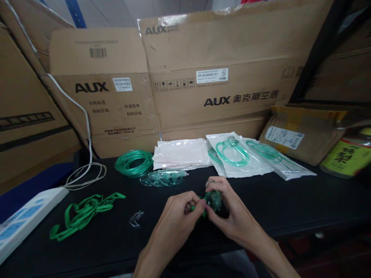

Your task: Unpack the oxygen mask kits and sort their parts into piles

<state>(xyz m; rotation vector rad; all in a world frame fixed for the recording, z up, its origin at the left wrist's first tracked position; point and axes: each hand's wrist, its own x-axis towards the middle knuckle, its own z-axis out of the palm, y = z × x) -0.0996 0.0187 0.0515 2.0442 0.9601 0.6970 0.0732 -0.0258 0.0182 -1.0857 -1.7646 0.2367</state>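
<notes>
The fingers (198, 211) of the left hand (178, 216) are pinched together, thumb against forefinger, on a green strap (192, 208) mostly hidden by the grip. Just beside them, the right hand (235, 216) curves partly open around a translucent green piece (215, 200), its fingertips holding the edge nearest the left thumb. This piece sits between the two hands, above the black counter (116, 251).

Beyond the hands, a row of clear green-tinted pieces (165, 177) lies near a coil of green tubing (127, 164), with white packets (181, 152) behind and clear-fronted packets of tubing (235, 164) to the right. Small clear strips (135, 219) and loose green straps (87, 212) lie to the left, near a white power strip (31, 220).

Printed cardboard panels (185, 50) stand along the back; a taped carton (311, 131) and a yellow-green can (346, 156) occupy the right end.
</notes>
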